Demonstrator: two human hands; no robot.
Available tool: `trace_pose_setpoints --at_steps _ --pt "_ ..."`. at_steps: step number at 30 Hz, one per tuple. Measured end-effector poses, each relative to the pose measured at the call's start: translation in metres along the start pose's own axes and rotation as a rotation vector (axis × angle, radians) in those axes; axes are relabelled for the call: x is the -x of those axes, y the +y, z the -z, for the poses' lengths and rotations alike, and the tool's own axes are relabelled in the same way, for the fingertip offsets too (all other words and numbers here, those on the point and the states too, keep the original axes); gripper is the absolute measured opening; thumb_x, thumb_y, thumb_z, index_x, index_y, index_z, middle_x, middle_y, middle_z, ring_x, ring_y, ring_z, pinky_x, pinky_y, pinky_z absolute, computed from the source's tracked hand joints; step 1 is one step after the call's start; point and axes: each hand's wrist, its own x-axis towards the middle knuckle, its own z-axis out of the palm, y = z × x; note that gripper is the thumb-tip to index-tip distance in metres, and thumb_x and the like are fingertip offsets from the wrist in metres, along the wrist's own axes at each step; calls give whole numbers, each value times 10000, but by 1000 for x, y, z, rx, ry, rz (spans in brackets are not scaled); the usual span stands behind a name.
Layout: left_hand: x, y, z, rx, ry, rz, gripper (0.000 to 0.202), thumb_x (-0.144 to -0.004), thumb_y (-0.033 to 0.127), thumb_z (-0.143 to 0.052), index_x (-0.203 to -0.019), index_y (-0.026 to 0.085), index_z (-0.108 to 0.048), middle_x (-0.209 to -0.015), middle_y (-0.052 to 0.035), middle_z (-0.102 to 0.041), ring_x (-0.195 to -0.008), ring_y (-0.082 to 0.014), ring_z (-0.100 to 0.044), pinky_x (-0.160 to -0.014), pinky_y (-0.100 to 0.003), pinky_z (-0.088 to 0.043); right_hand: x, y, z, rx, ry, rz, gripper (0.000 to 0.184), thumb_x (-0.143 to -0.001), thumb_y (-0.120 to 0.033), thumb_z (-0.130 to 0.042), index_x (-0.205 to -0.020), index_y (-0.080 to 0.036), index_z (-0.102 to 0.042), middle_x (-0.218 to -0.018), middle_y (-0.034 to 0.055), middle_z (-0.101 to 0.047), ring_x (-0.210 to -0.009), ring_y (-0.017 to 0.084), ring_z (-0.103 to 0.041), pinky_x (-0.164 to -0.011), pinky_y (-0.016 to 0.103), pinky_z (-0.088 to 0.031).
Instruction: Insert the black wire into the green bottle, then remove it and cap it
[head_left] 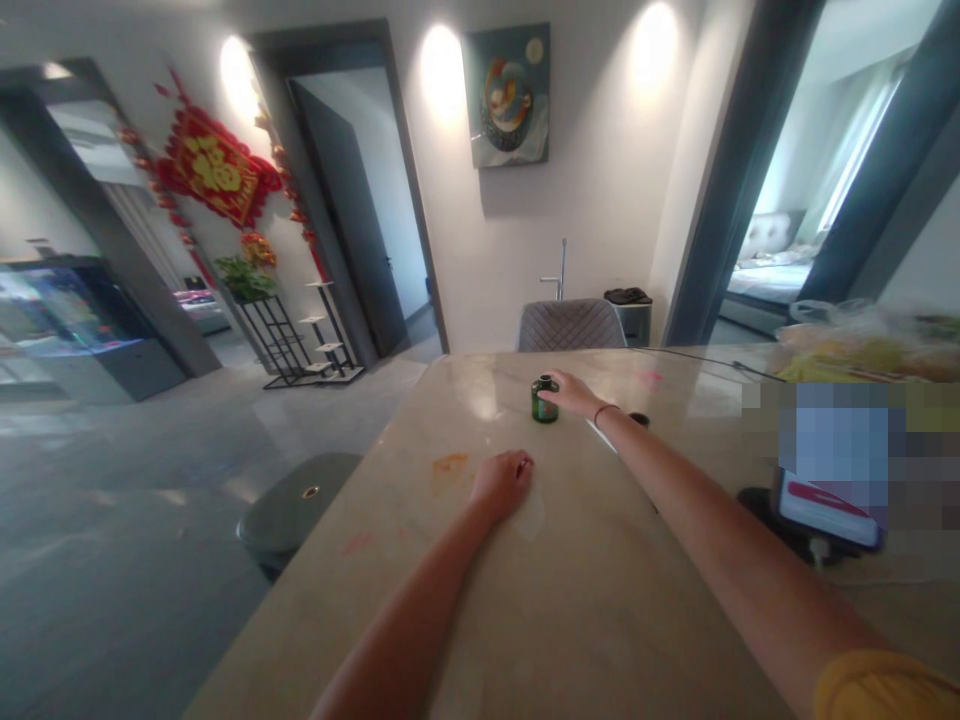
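A small green glass bottle [543, 409] with an open neck stands upright toward the far side of the table [600, 620]. My right hand [574, 393] reaches out to it, thumb and fingers closed around its upper part. Nearer to me, my left hand [502, 481] rests on the tabletop with the fingers curled in; what they hold, if anything, is hidden. A small dark round object [639, 420] lies just behind my right forearm, partly covered by it. Under that forearm shows a thin white edge [602, 436].
On the right, a phone [829, 510] with a cable leans on a dark stand. Plastic bags [862, 335] lie behind it. A quilted chair [571, 325] stands at the far edge, a green stool [296, 510] at the left. Orange stains [450, 463] mark the tabletop.
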Motion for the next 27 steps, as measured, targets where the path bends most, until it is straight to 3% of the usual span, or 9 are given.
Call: trace_pose_setpoints --at_steps 6,16,20,24,27 --pt "0 2 2 11 -9 15 279 -829 280 -368 -936 205 -615 -905 -42 -659 -798 -152 -583 -707 -243 -412 17 -7 3 -91 31 -42 419 -675 -357 -640 -1038 -169 -548 -1001 79 -627 -878 168 -583 -785 286 -440" --pt "0 0 0 41 11 -12 270 -816 233 -378 -947 210 -613 -958 -41 -658 -860 -149 -582 -757 -238 -401 50 -3 19 -299 -85 -27 317 -649 -361 -673 -842 -118 -609 -823 72 -646 -736 144 -587 -683 262 -456" --pt "-1 -1 0 23 9 -9 268 -813 224 -374 -941 208 -609 -952 -41 -659 -848 -149 -584 -737 -237 -402 64 -5 35 -387 -214 -21 329 -660 -303 -677 -915 -107 -611 -914 96 -645 -805 151 -592 -754 283 -459" --pt "-2 -1 1 11 2 -6 265 -816 233 -376 -945 211 -606 -933 -37 -662 -827 -149 -589 -720 -236 -401 72 -2 53 -541 -416 -45 444 -739 -333 -604 -1143 -173 -513 -1103 97 -601 -980 173 -569 -816 294 -453" --pt "-2 0 1 4 6 -6 262 -819 240 -377 -944 214 -606 -924 -37 -663 -821 -151 -591 -713 -237 -402 70 7 58 -478 -253 -137 418 -815 -297 -479 -1212 -175 -439 -1227 116 -518 -1078 176 -522 -849 285 -440"
